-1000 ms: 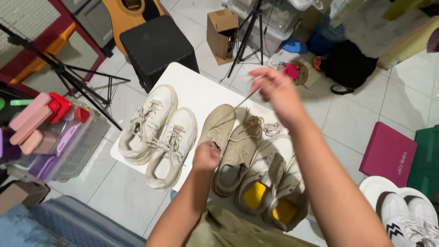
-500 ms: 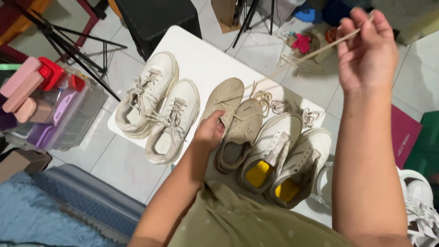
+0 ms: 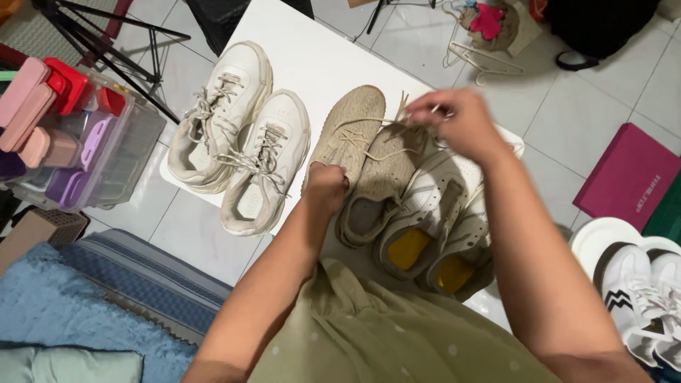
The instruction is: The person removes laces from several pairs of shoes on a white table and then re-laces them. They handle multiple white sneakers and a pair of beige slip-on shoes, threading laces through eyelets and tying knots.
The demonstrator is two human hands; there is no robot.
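Tan knit shoe point(image 3: 352, 131) held at its heel by your left hand point(image 3: 325, 186); your right hand point(image 3: 457, 124) pinches its lace point(image 3: 369, 136).

The left hand point(image 3: 325, 186) was fisted at centre; the right hand point(image 3: 457, 124), fingers pinched, hovered toward two o'clock.

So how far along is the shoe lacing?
Looks done: the cream pair sits laced on the white table. In hand: the left hand grips a tan shoe while the right hand works its lace. Left: the yellow-insoled pair appears unlaced.
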